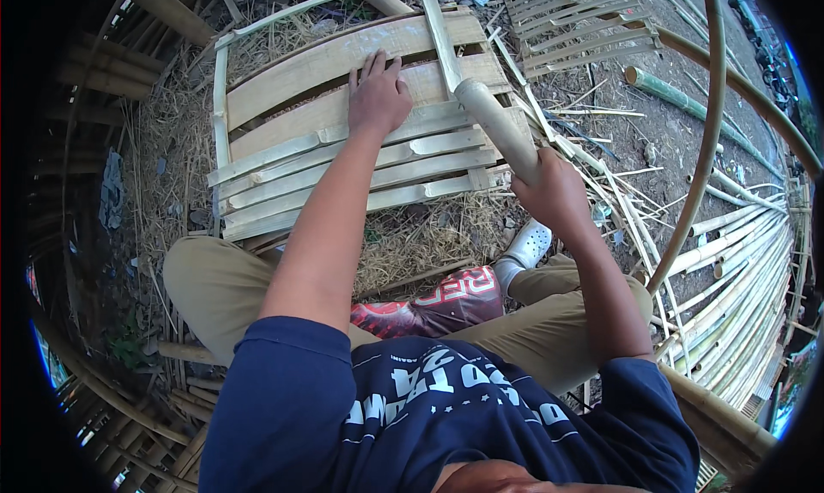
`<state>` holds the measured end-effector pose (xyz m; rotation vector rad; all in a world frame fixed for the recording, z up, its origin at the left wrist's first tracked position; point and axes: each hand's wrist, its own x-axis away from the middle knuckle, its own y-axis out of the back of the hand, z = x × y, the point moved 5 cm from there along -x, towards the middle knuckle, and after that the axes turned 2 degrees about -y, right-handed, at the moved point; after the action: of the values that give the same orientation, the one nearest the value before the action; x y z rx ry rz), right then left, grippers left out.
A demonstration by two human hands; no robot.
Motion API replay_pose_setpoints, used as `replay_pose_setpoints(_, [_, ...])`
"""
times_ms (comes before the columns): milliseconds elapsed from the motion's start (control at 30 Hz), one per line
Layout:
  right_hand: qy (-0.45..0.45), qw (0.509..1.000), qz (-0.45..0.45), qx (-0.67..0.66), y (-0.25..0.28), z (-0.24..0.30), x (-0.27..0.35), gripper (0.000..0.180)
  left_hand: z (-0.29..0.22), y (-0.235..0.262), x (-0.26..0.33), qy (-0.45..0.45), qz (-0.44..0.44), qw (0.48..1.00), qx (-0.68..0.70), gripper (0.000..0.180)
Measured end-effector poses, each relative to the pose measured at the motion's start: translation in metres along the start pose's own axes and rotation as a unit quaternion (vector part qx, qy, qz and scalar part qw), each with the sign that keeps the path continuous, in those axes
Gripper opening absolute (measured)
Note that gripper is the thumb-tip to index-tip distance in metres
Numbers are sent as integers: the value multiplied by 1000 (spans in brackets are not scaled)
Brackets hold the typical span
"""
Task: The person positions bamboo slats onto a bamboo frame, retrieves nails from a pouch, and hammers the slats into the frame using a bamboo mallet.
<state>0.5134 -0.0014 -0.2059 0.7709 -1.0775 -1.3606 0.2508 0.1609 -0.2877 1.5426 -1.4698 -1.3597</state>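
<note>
In front of me lies a panel of split bamboo slats [360,177] set across a frame of thin strips [221,107]. Wide wooden boards [300,79] sit within it, beyond the slats. My left hand [380,96] rests palm down near the middle of the boards, fingers stretched out and holding nothing. My right hand [556,193] is wrapped around a short, thick bamboo piece [496,126]. Its far end is over the panel's right side, by an upright strip [439,38]; whether it touches the strip I cannot tell.
A second slatted panel [575,21] lies at the far right. Green bamboo poles [687,102] and a heap of split bamboo [730,296] are on the right. A curved pole [714,107] rises close by. Straw [421,235] and a dark red cloth [438,308] lie near my legs.
</note>
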Motion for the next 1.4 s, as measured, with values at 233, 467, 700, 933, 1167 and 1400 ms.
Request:
replay_pose_setpoints(233, [-8,999,41,-23,2,-1,-4,49,1,-1,0,4,7,1000,-3,49])
replay_pose_setpoints(467, [9,975,-79,-210,10,-3,-2,45,-1,0,-3,-2,3,1000,6,48])
replay_pose_setpoints(700, [6,1000,1,17,0,9,2,42,1,1,-2,0,2,1000,1,47])
replay_pose_setpoints(933, [13,1000,-7,5,0,6,2,44,1,-3,0,16,21,1000,9,48])
replay_pose_setpoints(1167, [-28,936,-171,-307,34,9,11,44,-1,1,3,17,29,999,9,48])
replay_pose_setpoints(1400, [-29,999,11,29,-3,10,3,39,3,-4,0,9,33,999,-1,50])
